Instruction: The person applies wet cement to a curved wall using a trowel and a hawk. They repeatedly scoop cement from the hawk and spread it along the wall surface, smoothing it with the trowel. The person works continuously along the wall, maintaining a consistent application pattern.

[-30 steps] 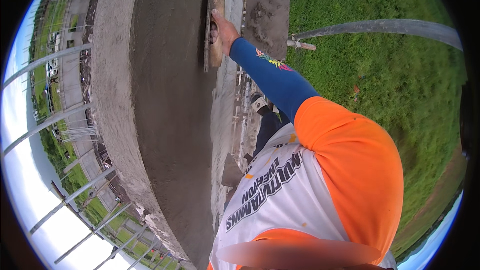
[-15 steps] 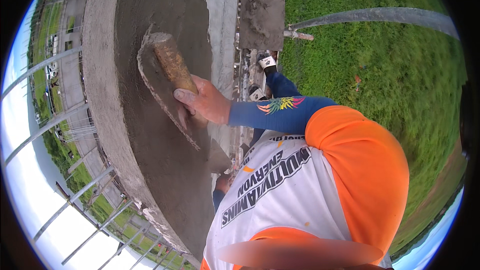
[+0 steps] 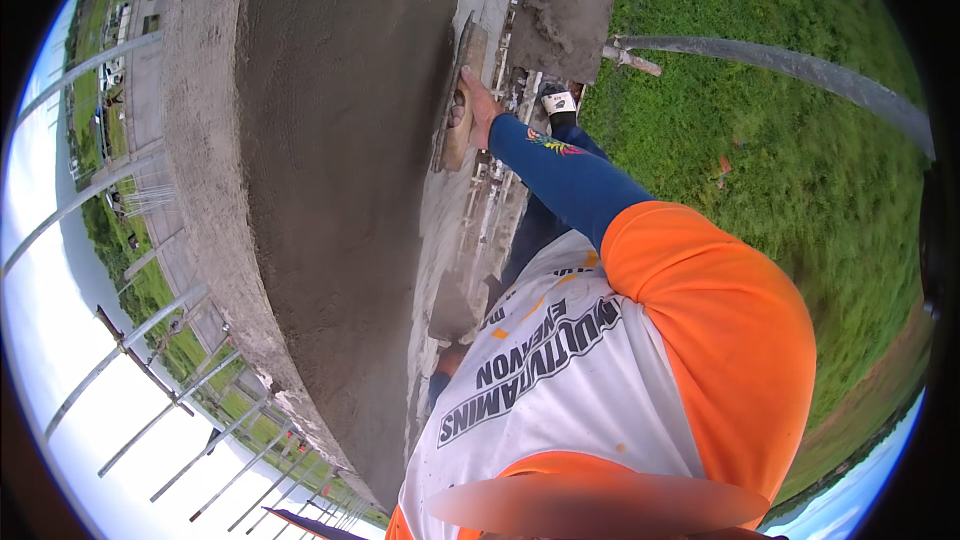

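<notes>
My right hand (image 3: 477,112) is wrapped round the handle of a plastering float (image 3: 468,90). The float is seen nearly edge-on at the right border of a wet, grey plaster surface (image 3: 330,140), where a paler strip (image 3: 435,260) begins. Lower down, my left hand (image 3: 452,358) shows only in part beside my shirt. It is closed on a pointed trowel whose grey blade (image 3: 453,310) stands out past the fingers. The trowel's handle is hidden in the hand.
A rough concrete edge (image 3: 205,170) borders the plaster on the left, with metal poles (image 3: 100,190) beyond. A board with a heap of mortar (image 3: 560,5) lies at the top, near my shoe (image 3: 560,105). A curved metal pipe (image 3: 780,55) crosses above the grass (image 3: 720,130).
My right hand has carried the float from the middle of the wet plaster to its right border, turning it edge-on. The left hand and trowel stay low beside my body.
</notes>
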Available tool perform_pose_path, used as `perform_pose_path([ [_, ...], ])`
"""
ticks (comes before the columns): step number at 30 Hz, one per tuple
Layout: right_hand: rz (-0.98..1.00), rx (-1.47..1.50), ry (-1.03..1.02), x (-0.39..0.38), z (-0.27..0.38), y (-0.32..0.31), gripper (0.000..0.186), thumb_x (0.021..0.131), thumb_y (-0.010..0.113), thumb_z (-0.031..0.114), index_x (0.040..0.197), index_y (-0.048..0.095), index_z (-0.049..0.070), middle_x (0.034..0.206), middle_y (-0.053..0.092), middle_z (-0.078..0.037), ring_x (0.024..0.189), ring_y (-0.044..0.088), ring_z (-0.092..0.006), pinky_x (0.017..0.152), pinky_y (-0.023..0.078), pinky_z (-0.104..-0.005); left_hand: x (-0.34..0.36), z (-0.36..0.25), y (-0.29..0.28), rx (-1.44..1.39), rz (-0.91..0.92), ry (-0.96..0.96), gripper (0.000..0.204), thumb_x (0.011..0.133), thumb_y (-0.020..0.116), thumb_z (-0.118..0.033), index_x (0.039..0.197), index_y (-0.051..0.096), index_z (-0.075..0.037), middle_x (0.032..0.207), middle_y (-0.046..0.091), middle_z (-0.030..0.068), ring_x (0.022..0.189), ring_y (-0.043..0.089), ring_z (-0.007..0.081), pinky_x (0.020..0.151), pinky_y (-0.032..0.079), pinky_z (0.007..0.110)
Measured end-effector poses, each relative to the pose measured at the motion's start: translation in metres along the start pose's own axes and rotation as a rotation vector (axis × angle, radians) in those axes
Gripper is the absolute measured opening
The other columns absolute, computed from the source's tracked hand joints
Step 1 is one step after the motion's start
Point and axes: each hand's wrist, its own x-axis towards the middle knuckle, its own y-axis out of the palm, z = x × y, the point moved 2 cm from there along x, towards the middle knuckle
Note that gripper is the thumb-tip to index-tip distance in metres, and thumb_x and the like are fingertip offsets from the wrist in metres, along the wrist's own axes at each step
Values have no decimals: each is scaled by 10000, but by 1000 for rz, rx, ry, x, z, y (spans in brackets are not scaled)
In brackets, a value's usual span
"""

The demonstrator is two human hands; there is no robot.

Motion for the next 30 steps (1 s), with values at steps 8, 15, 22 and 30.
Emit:
perform_pose_path([
  [8, 79, -70, -133, -54, 9, 82, 482, 998, 567, 644, 798, 491, 212, 643, 400, 56, 550, 423, -94, 509, 381, -270, 39, -4, 7, -111, 66, -24, 447, 967, 709, -332, 1259, 625, -4, 1152, 733, 171, 1060, 692, 270, 944, 535, 419],
  [15, 172, -189, -328, -153, 23, 167, 391, 1037, 547, 580, 952, 565, 198, 699, 434, 42, 590, 445, -106, 537, 396, -290, 54, -49, 29, 52, 183, 110, 436, 1009, 644, -345, 1256, 604, 12, 1099, 754, 191, 1014, 727, 320, 932, 554, 460],
  [22, 300, -274, -399, -224, 20, 209, 400, 1044, 527, 590, 988, 560, 195, 746, 420, 50, 613, 417, -95, 566, 396, -288, 32, -68, 35, 394, 179, 401, 485, 994, 656, -350, 1304, 581, 16, 1102, 751, 196, 1033, 731, 344, 903, 554, 460],
  [30, 548, -365, -616, -263, 95, 196, 638, 1054, 483, 589, 1476, 485, 111, 1425, 565, -105, 1283, 555, -271, 1081, 472, -450, 76, -25, 24, 309, 312, 506, 441, 999, 613, -313, 1299, 596, 9, 1139, 728, 241, 1075, 707, 358, 921, 545, 461],
])
